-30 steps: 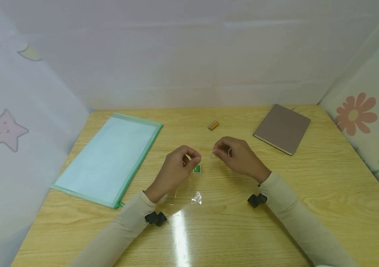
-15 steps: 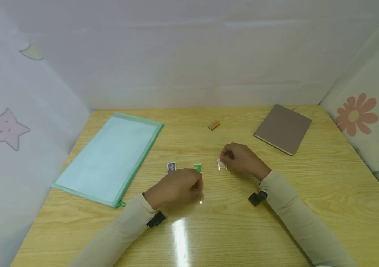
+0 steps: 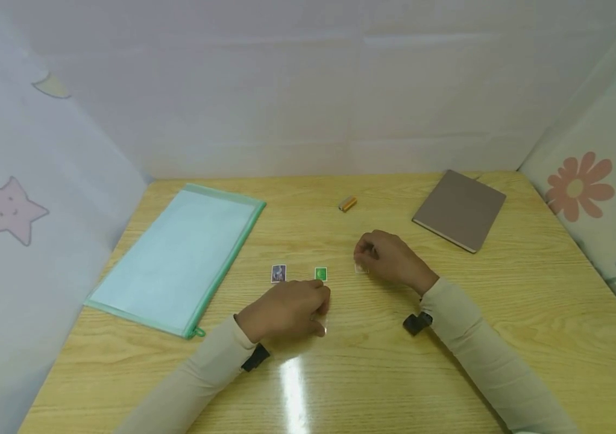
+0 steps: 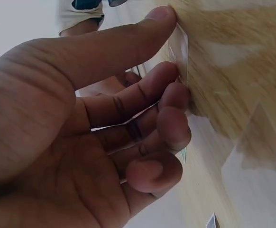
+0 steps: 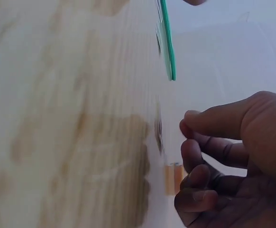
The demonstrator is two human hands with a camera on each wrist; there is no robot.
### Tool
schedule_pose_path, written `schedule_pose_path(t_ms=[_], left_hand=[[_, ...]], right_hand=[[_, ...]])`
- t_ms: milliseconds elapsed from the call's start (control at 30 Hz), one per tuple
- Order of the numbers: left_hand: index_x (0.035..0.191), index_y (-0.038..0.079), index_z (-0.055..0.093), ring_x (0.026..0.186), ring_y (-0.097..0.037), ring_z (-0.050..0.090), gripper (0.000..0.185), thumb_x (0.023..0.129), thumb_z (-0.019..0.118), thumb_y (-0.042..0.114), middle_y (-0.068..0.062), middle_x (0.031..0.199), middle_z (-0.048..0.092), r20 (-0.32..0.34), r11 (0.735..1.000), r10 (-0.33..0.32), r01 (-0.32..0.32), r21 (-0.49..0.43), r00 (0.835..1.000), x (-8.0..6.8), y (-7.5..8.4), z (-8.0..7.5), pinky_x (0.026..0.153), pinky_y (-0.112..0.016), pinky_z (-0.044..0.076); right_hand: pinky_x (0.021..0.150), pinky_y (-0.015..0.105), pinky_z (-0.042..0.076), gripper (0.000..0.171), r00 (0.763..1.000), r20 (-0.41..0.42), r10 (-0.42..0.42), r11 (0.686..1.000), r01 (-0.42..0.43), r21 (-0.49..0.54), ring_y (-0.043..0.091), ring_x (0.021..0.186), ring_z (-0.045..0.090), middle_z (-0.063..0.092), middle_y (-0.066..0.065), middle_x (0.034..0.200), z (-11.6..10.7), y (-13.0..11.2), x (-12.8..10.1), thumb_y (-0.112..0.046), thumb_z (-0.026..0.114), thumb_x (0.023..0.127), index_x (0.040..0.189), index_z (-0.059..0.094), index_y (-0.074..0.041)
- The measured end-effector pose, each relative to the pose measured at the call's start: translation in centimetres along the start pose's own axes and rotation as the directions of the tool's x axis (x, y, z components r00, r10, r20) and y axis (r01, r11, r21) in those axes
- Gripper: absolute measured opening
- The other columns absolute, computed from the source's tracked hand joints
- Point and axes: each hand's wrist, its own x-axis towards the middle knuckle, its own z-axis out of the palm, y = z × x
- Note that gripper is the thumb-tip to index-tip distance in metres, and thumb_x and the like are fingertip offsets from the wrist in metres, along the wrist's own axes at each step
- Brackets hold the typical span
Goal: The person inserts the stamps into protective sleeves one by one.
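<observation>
Since a second ago, when both hands worked close together above the green stamp [image 3: 320, 274], the left hand [image 3: 286, 310] has dropped to the table [image 3: 503, 301] nearer the person, uncovering a second stamp [image 3: 278, 273] beside the green one. Its thumb and fingers now pinch a clear plastic sleeve [image 4: 179, 52] against the wood. The right hand [image 3: 389, 258], fingers curled, holds another small clear sleeve [image 3: 361, 269] low over the table, right of the stamps.
</observation>
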Motion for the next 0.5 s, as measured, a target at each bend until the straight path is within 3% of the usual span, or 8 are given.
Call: schedule_pose_path(t_ms=[300, 500], left_hand=[[0.092, 0.019, 0.059, 0.071, -0.004, 0.051, 0.028, 0.087, 0.081, 0.034, 0.012, 0.088, 0.050, 0.004, 1.000, 0.020, -0.021, 0.014, 1.000, -0.1, -0.1, -0.2, 0.062, -0.022, 0.046], [0.093, 0.018, 0.061, 0.070, -0.003, 0.052, 0.026, 0.087, 0.081, 0.034, 0.010, 0.090, 0.052, -0.002, 0.995, 0.053, -0.053, 0.085, 0.999, -0.1, 0.2, -0.1, 0.056, -0.023, 0.045]], right_hand=[[0.075, 0.031, 0.050, 0.008, 0.989, 0.044, -0.143, 0.989, 0.144, -0.029, 0.012, 0.085, 0.056, 0.060, -0.002, 0.096, 1.9, -3.8, 0.8, -0.015, 0.065, 0.099, 0.105, 0.070, -0.012], [0.083, 0.030, 0.049, 0.021, 0.990, 0.094, -0.106, 0.990, 0.114, -0.081, 0.012, 0.094, 0.054, 0.057, -0.002, 0.104, 3.4, -4.6, 1.3, -0.024, 0.071, 0.096, 0.115, 0.068, -0.015]])
